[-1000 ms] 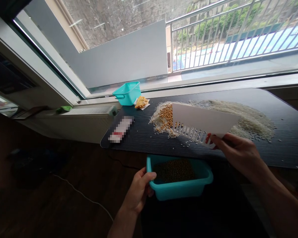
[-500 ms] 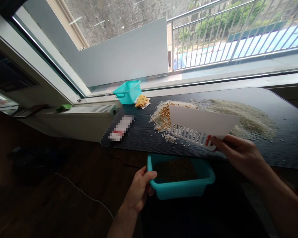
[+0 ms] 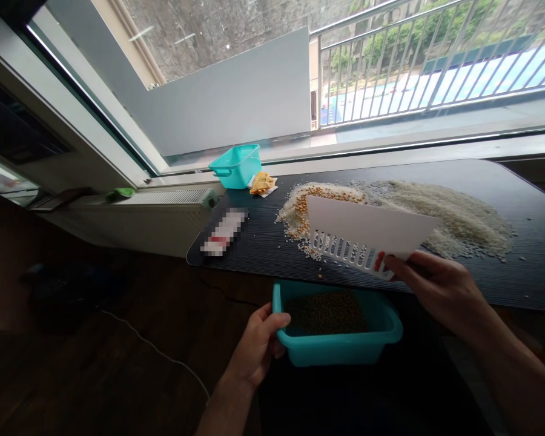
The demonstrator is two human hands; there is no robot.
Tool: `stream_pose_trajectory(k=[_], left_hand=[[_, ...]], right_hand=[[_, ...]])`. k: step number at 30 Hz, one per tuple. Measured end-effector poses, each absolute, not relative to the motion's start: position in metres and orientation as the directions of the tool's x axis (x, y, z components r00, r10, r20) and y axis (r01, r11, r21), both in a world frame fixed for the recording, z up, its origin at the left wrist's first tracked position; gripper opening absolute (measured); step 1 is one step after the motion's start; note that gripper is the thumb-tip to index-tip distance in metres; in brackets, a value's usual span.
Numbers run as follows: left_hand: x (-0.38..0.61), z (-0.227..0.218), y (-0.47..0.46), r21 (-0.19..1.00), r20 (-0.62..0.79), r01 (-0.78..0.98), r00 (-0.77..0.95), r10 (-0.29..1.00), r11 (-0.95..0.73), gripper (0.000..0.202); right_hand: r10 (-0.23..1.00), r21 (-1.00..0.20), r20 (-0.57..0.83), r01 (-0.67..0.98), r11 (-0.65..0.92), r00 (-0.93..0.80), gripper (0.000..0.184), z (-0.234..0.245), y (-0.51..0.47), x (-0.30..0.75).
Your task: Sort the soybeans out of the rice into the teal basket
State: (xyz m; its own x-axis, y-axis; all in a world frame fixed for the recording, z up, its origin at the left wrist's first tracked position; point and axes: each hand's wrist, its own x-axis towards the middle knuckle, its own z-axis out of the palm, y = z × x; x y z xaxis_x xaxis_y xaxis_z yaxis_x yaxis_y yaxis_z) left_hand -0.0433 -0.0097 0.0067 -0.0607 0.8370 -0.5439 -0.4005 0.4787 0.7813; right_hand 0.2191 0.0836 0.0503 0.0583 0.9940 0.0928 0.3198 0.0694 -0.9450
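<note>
My left hand (image 3: 257, 346) grips the left rim of a teal plastic tub (image 3: 340, 348) held just below the table's front edge; the tub holds brown beans (image 3: 327, 313). My right hand (image 3: 436, 284) pinches a white slotted scraper (image 3: 367, 233) by its lower right corner, its slotted edge resting on the dark table (image 3: 504, 278). Behind the scraper lie yellow beans (image 3: 302, 209) mixed into a wide spread of white rice (image 3: 449, 212). A few grains and one bean sit near the table edge in front of the scraper.
A second teal tub (image 3: 236, 165) stands at the table's far left corner, with a yellow wrapper (image 3: 262, 182) beside it. A small white and red packet (image 3: 222, 232) lies at the left end. A radiator (image 3: 163, 200) runs under the window. A white cable (image 3: 163, 357) crosses the floor.
The scraper has slid toward the table's front edge, dragging beans and rice with it. The tub in my left hand has shifted slightly right and lower.
</note>
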Motion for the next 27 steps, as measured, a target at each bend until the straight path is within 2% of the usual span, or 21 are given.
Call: stream_pose_trajectory(k=[9, 16, 22, 27], left_hand=[[-0.044, 0.001, -0.010, 0.785, -0.539, -0.406, -0.073, 0.839, 0.468, 0.032], [-0.045, 0.001, -0.010, 0.783, -0.529, -0.416, -0.055, 0.847, 0.462, 0.031], [-0.044, 0.004, -0.011, 0.784, -0.537, -0.412, -0.077, 0.840, 0.464, 0.033], [-0.046, 0.005, -0.009, 0.782, -0.543, -0.413, -0.082, 0.836, 0.467, 0.034]], right_hand=[[0.990, -0.935, 0.135, 0.336, 0.115, 0.035, 0.054, 0.050, 0.087, 0.219], [0.987, -0.923, 0.161, 0.354, 0.152, -0.001, 0.045, 0.046, 0.090, 0.217], [0.988, -0.930, 0.153, 0.343, 0.136, 0.024, 0.048, 0.047, 0.094, 0.213], [0.989, -0.928, 0.149, 0.341, 0.148, -0.024, 0.044, 0.042, 0.101, 0.208]])
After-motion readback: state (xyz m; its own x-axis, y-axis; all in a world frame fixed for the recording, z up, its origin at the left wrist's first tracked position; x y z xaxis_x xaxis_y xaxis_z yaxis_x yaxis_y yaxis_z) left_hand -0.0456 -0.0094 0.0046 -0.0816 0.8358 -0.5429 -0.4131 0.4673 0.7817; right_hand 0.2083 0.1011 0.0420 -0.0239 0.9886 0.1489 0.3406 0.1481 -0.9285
